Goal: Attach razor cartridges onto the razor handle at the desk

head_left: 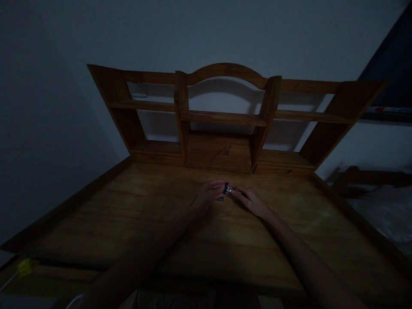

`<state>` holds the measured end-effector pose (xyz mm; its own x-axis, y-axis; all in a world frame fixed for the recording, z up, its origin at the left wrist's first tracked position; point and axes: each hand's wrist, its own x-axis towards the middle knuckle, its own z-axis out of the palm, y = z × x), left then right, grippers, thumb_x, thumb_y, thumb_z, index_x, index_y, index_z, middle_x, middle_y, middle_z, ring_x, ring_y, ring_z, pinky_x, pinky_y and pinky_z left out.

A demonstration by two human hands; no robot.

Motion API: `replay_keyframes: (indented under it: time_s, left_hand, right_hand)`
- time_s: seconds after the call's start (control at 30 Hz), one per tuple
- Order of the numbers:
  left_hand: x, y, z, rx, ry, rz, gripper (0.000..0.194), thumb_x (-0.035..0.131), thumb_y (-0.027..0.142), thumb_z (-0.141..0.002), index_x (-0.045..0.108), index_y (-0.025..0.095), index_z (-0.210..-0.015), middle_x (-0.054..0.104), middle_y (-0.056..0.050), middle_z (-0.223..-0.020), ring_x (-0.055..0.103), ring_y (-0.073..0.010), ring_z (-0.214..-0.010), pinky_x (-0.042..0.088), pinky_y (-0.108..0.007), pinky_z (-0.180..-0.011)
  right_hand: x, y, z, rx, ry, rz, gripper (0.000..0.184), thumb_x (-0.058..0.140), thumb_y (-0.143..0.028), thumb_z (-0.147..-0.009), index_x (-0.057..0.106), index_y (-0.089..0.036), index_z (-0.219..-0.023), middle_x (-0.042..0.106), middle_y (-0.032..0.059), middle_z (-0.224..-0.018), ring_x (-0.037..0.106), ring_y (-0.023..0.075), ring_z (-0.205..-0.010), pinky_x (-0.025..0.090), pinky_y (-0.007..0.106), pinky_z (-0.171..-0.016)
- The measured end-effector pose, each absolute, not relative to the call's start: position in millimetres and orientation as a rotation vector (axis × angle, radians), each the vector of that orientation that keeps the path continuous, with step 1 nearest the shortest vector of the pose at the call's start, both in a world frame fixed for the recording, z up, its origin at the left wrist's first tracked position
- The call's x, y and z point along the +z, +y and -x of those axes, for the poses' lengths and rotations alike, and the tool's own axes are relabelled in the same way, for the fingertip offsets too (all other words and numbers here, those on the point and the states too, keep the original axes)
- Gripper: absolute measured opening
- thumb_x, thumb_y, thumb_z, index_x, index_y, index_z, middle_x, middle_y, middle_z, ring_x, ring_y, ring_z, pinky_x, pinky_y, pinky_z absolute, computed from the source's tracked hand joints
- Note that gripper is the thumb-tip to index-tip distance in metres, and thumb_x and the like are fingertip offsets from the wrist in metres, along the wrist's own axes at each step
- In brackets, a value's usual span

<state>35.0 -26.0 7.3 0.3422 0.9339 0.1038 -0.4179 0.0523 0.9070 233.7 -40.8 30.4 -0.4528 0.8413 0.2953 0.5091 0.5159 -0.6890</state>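
- Holding a small black-and-silver part [228, 189] above the middle of the table [128, 208], well forward of the near edge, between your two hands.
- Left hand [210, 192]: your fingers look bent and closed about the dark side of the part, with little gap left between them.
- Right hand [252, 201]: your thumb and forefinger reach to the silver end. Contact seems likely, but the light is too low to make out how far apart they stand or whether they pinch anything.
- Dark piece [220, 199] with pale specks: just below your left fingers, near the part. Cannot make out whether it is joined to it or lies loose.
- Step in hand, as judged: close two-handed fingertip handling, left steadying, right working at the silver end.
- Next move, as judged: calls for a firm left hold and small, light motions of your right fingertips; a small part could slip, and dim light makes alignment hard to check.
- Materials: silver end gives a bright glint, suggesting metal or glossy plastic; the dark side looks matt. Exact outline too small to read.
- Table: flat brown wood with streaky grain running across, faint sheen at your right.
- Wooden shelf unit [223, 116] behind: square compartments, arched top rail over the centre, a curved dark line on the central panel [201, 152].
- Wall [225, 38]: plain, smooth, bluish in this light.
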Motion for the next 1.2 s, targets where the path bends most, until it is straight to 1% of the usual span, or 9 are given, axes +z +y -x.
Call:
replay_keyframes:
  time_s: [0.23,0.4,0.6,0.7,0.9,1.2]
  left_hand:
    - [7.6,-23.9,-33.6,1.114,0.655,-1.035,0.045,0.076,0.035,-0.069,0.066,0.015,-0.108,0.066,-0.016,-0.113,0.061,-0.0286,-0.106,0.044,-0.041,-0.095]
    - [10.0,-23.5,-31.6,1.103,0.663,-1.026,0.042,0.075,0.032,-0.070,0.067,0.013,-0.107,0.067,-0.016,-0.111,0.062,-0.0276,-0.105,0.044,-0.040,-0.094]
    - [9.5,-21.6,-31.1,1.098,0.683,-0.988,0.043,0.079,0.031,-0.066,0.069,0.013,-0.103,0.068,-0.015,-0.108,0.064,-0.0262,-0.101,0.046,-0.040,-0.093]
    - [10.2,-22.4,-30.3,1.094,0.649,-0.966,0.041,0.078,0.028,-0.067,0.068,0.014,-0.105,0.068,-0.014,-0.107,0.064,-0.0251,-0.100,0.045,-0.040,-0.094]
    - [16.5,-28.2,-28.0,1.056,0.680,-0.951,0.035,0.072,0.022,-0.074,0.067,0.014,-0.108,0.067,-0.011,-0.112,0.060,-0.0236,-0.105,0.043,-0.038,-0.097]
    - [15.3,-27.7,-27.2,1.058,0.735,-0.951,0.039,0.078,0.027,-0.068,0.070,0.016,-0.104,0.067,-0.012,-0.112,0.061,-0.0233,-0.105,0.044,-0.038,-0.097]
  right_hand:
    - [29.3,-38.7,-234.1,0.654,-2.142,1.117,0.041,0.041,-0.053,-0.091,0.063,-0.019,-0.084,0.063,0.0027,-0.073,0.055,0.0171,-0.066,0.038,0.027,-0.064]
    - [26.0,-37.1,-234.1,0.651,-2.145,1.119,0.041,0.041,-0.052,-0.092,0.060,-0.018,-0.079,0.058,0.0006,-0.068,0.051,0.0145,-0.062,0.035,0.025,-0.060]
    - [26.1,-37.5,-233.3,0.670,-2.094,1.099,0.043,0.042,-0.055,-0.090,0.062,-0.018,-0.081,0.057,0.0014,-0.067,0.049,0.0157,-0.064,0.035,0.026,-0.060]
    - [27.4,-37.8,-233.8,0.682,-2.086,1.091,0.043,0.042,-0.055,-0.090,0.061,-0.018,-0.081,0.055,0.0008,-0.067,0.048,0.0152,-0.064,0.034,0.026,-0.059]
    - [28.0,-37.3,-235.4,0.682,-2.118,1.111,0.041,0.043,-0.052,-0.091,0.057,-0.017,-0.074,0.051,-0.0017,-0.065,0.046,0.0123,-0.061,0.031,0.024,-0.057]
    - [28.1,-37.2,-234.8,0.734,-2.098,1.080,0.041,0.043,-0.051,-0.091,0.057,-0.017,-0.074,0.051,-0.0020,-0.066,0.045,0.0117,-0.061,0.030,0.024,-0.056]
